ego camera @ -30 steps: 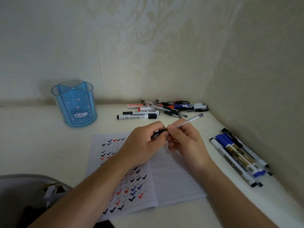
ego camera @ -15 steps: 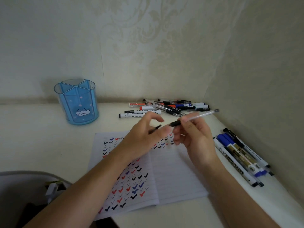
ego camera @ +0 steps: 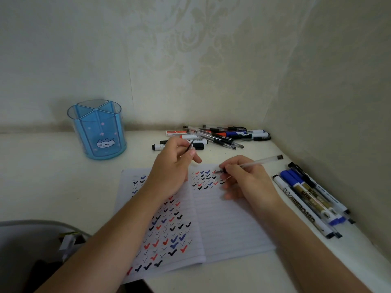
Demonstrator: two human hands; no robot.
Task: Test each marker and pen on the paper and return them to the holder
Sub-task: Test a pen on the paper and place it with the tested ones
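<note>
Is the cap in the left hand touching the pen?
Apart. The head view shows the cap pinched by the left hand, clear of the pen gripped by the right hand.

Both bare forearms come in from the bottom, the left hand (ego camera: 171, 166) further forward with thumb and fingers (ego camera: 193, 154) pinching a thin dark pen cap (ego camera: 191, 144), the right hand (ego camera: 247, 178) curled round a clear pen (ego camera: 260, 162) in a writing grip, tip pointing down-left.

Cream-white tabletop (ego camera: 42, 176), round translucent blue plastic holder (ego camera: 99, 134) upright at back left, open lined paper notebook (ego camera: 228, 225) flat at centre — ticked in colours, loose heap of pens and markers (ego camera: 222, 135) at back, row of markers (ego camera: 306, 199) along right wall — near the notebook.
</note>
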